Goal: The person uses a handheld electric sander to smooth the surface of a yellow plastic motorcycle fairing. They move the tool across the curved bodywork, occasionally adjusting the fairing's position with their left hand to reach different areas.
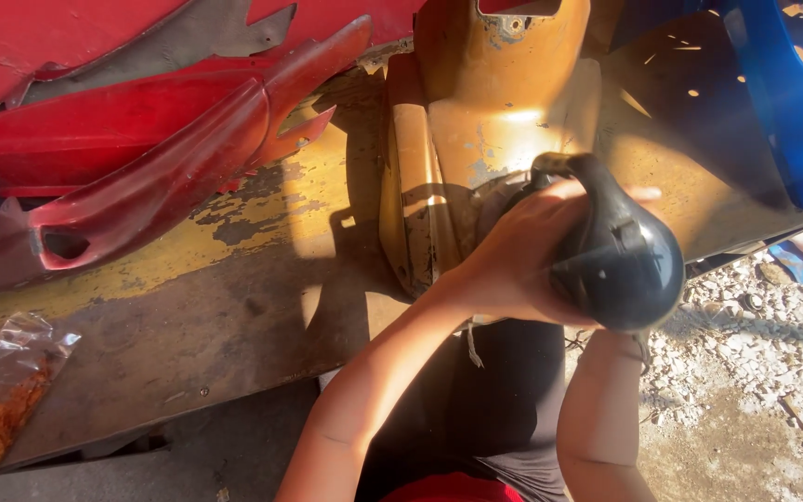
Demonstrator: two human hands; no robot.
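My left hand wraps around black rounded part, held over the orange panel; right hand hidden behind it, grip can't tell; red fairings left.

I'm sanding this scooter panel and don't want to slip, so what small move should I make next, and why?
Probably press the black power tool flatter onto the orange-brown panel before sweeping. Your left hand wraps the body, and the right hand shows only fingertips behind it, so the grip looks uneven, and the scuffed paint lies just above the tool.
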